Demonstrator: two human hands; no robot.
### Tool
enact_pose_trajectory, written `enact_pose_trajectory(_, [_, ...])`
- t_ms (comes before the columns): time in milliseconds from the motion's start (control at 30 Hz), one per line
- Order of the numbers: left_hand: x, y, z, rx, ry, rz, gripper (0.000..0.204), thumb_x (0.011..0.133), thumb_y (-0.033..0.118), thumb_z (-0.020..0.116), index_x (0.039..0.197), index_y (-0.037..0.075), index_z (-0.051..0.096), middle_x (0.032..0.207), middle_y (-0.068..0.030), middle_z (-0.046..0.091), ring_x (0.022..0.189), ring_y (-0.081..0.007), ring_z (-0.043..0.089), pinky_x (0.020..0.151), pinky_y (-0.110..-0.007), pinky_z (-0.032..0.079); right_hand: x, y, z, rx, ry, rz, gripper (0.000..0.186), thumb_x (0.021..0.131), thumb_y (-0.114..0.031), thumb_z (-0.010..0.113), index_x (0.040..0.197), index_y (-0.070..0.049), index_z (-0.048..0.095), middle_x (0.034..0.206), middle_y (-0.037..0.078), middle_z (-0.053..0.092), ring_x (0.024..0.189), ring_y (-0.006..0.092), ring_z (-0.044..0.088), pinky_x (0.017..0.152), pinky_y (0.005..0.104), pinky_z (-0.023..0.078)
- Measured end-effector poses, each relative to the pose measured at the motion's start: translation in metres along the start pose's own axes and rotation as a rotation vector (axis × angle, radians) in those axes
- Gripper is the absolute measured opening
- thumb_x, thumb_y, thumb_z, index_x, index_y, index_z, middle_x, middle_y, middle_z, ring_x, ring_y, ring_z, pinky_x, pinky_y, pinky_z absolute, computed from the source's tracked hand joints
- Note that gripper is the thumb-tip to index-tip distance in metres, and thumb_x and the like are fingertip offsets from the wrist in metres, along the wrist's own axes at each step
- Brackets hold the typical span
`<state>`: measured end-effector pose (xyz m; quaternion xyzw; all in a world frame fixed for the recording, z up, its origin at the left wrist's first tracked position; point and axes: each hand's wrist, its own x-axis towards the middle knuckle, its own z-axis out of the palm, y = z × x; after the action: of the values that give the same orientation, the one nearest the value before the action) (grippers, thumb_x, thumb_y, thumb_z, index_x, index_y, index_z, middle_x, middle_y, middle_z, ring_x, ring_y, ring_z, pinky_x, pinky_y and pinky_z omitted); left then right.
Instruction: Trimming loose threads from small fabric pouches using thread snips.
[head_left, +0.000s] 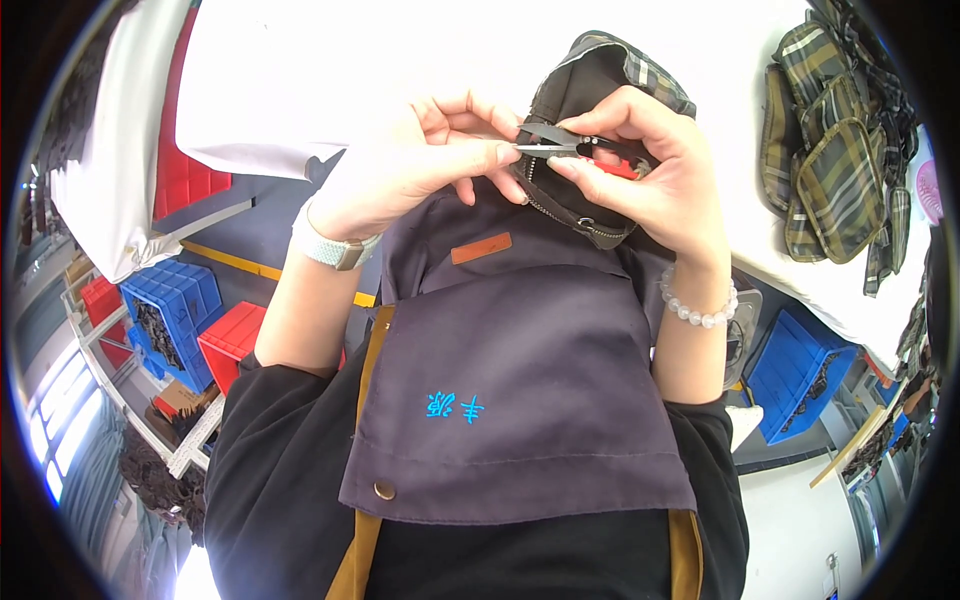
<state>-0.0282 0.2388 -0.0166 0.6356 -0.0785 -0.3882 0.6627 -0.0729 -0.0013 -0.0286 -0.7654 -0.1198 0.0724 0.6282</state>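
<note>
My right hand (650,165) is closed around a small pair of thread snips (560,148) with dark blades and a bit of red at the grip. The blades stand slightly apart and point left. At their tips are the thumb and forefinger of my left hand (430,150), curled as in a pinch; anything between them is too small to make out. Just beneath both hands lies a dark pouch (585,90) with plaid fabric at its far edge and its zipper (560,212) undone. It rests against the purple-grey apron (520,350) on my front.
Several green plaid pouches (835,150) are heaped on the white table (740,50) at the right. Blue crates (800,375) with dark pieces stand low on both sides. A red bin (235,340) is at the left, near a hanging white cloth (140,130).
</note>
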Motion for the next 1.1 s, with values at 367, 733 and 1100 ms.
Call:
enact_pose_trajectory(367, [-0.0002, -0.0041, -0.0003, -0.049, -0.008, 0.014, 0.017, 0.093, 0.011, 0.070, 0.107, 0.003, 0.063, 0.093, -0.0056, 0.070, 0.077, -0.0157, 0.073, 0.057, -0.020, 0.051, -0.0012, 0.0019, 0.0005, 0.046, 0.003, 0.020, 0.020, 0.084, -0.004, 0.078, 0.101, 0.001, 0.069, 0.087, 0.002, 0.070, 0.081, 0.0050, 0.064, 0.072, 0.0209, 0.053])
enact_pose_trajectory(733, [0.0010, -0.0061, 0.0002, -0.034, 0.009, 0.034, 0.017, 0.092, 0.007, 0.070, 0.108, 0.004, 0.064, 0.100, -0.0070, 0.069, 0.077, -0.0168, 0.073, 0.055, -0.020, 0.050, -0.0021, -0.0003, -0.0001, 0.028, 0.012, 0.028, 0.022, 0.083, -0.006, 0.079, 0.100, 0.000, 0.067, 0.089, 0.003, 0.071, 0.083, 0.0057, 0.064, 0.073, 0.0209, 0.053])
enact_pose_trajectory(1100, [0.0007, -0.0044, 0.0037, -0.020, 0.030, 0.042, 0.017, 0.092, 0.006, 0.069, 0.109, 0.004, 0.064, 0.100, -0.0078, 0.070, 0.076, -0.0166, 0.073, 0.055, -0.020, 0.050, -0.0017, 0.0016, 0.0011, 0.049, 0.050, 0.013, 0.021, 0.083, -0.005, 0.078, 0.099, 0.001, 0.066, 0.089, 0.005, 0.072, 0.083, 0.0062, 0.065, 0.073, 0.0217, 0.052])
